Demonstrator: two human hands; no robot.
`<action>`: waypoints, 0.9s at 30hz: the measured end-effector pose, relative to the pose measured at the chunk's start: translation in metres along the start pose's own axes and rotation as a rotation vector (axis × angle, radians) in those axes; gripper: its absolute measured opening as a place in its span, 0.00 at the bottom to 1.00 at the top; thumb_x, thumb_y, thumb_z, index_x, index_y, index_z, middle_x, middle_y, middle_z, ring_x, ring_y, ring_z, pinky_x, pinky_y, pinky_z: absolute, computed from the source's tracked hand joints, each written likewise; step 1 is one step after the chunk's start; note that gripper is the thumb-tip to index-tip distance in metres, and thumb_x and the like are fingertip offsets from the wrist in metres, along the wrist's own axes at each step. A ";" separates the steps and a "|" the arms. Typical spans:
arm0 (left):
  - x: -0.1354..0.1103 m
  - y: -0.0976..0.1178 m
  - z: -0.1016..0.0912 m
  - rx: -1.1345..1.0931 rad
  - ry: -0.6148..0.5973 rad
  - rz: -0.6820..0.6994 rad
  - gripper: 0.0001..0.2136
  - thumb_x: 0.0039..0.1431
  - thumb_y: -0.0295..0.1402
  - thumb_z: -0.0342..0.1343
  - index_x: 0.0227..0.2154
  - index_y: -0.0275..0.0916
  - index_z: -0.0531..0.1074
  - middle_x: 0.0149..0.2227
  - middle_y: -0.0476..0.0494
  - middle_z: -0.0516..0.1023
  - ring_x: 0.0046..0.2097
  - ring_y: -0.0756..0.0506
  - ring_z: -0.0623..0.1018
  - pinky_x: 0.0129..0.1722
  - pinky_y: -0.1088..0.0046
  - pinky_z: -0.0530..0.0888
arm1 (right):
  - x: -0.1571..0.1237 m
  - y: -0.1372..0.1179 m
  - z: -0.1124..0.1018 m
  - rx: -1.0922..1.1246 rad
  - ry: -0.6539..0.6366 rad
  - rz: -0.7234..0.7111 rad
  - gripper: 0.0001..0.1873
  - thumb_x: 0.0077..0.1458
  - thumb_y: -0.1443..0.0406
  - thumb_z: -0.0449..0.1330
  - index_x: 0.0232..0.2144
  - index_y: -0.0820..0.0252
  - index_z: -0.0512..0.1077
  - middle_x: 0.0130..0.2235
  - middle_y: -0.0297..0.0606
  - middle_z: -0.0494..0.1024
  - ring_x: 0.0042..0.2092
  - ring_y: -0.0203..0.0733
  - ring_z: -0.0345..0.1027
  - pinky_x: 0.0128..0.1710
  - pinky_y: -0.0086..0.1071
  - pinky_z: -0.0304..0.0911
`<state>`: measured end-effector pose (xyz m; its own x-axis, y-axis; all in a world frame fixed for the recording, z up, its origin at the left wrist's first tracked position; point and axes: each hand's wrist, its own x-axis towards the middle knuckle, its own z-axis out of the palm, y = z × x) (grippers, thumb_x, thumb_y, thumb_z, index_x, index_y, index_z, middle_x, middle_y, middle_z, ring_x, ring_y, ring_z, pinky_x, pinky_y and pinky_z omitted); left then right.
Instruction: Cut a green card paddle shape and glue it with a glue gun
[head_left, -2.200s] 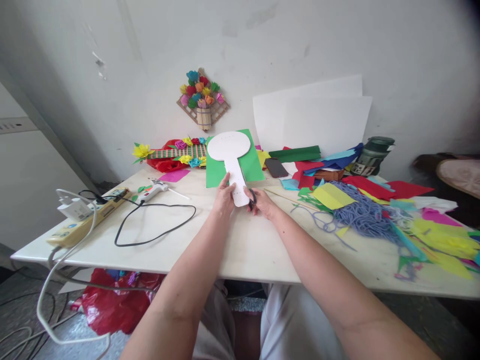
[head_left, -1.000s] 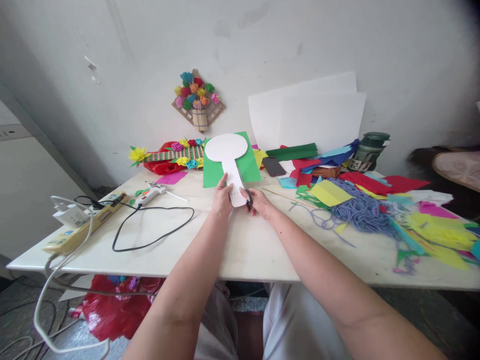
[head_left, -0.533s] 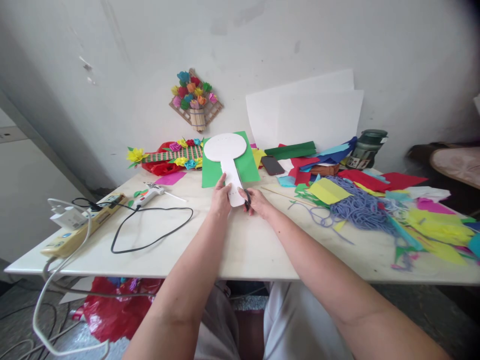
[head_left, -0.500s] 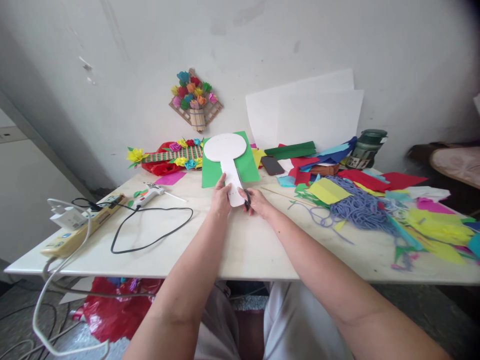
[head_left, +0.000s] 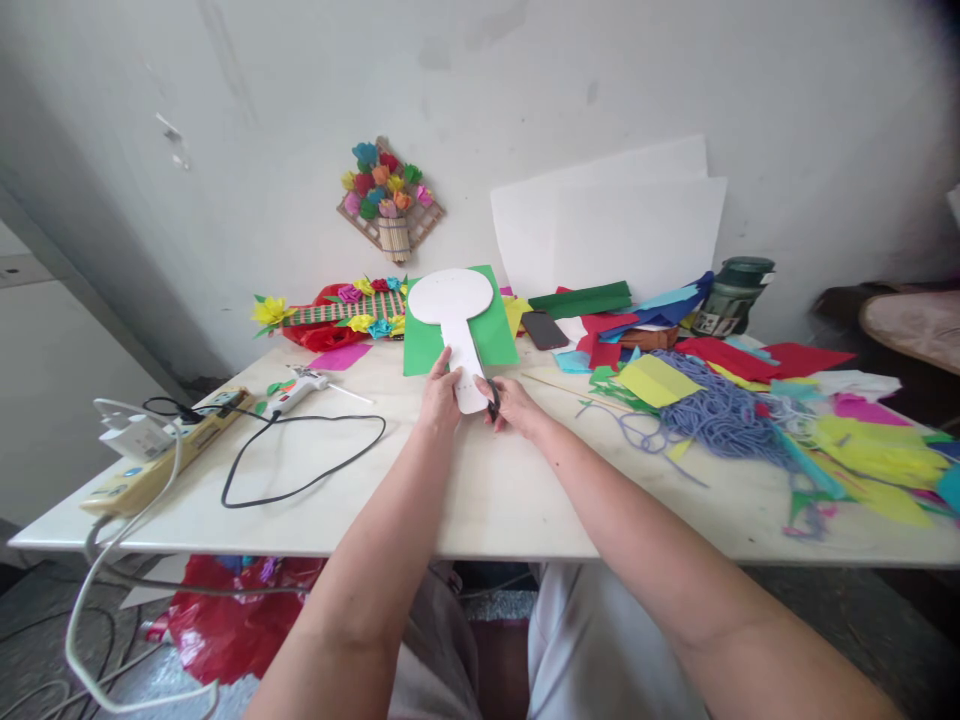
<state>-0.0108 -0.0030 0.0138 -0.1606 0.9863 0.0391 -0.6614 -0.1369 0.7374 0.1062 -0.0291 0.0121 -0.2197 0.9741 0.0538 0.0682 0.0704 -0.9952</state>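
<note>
A white fan-shaped board (head_left: 450,297), with an oval head and a straight handle, lies over a sheet of green paper (head_left: 498,338). The lower handle is gripped by my left hand (head_left: 439,392), its thumb on top. My right hand (head_left: 514,402) is closed on scissors (head_left: 493,398) with dark handles, right beside the board's handle. The blades lie along that handle's right edge and are mostly hidden, so I cannot tell how far apart they are.
On the left are a glue gun (head_left: 296,388), its looped black cord and a power strip (head_left: 169,455). Blue yarn (head_left: 720,415), coloured paper and a dark jar (head_left: 733,297) occupy the right. A phone (head_left: 544,331) and a flower-decorated bamboo piece (head_left: 345,311) lie behind.
Almost nothing differs. The green sheet's upper edge sits very slightly lower, and both hands keep their places at the white handle.
</note>
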 end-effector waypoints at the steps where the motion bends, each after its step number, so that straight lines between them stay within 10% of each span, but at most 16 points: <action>1: 0.000 0.000 0.000 0.002 0.001 -0.001 0.30 0.44 0.17 0.52 0.54 0.41 0.62 0.26 0.51 0.74 0.23 0.53 0.72 0.32 0.73 0.73 | 0.000 0.000 0.000 0.001 0.001 -0.001 0.23 0.47 0.47 0.57 0.27 0.62 0.62 0.15 0.27 0.65 0.15 0.32 0.63 0.08 0.21 0.54; 27: -0.004 0.004 0.002 -0.017 -0.008 -0.044 0.32 0.44 0.17 0.53 0.55 0.41 0.59 0.23 0.52 0.72 0.23 0.52 0.73 0.32 0.71 0.74 | -0.001 0.001 -0.002 0.024 -0.005 0.010 0.22 0.48 0.48 0.56 0.28 0.62 0.62 0.16 0.29 0.67 0.15 0.31 0.63 0.08 0.21 0.55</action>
<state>-0.0109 -0.0071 0.0182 -0.1253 0.9920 0.0120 -0.6800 -0.0947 0.7271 0.1083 -0.0291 0.0117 -0.2238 0.9736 0.0437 0.0469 0.0556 -0.9973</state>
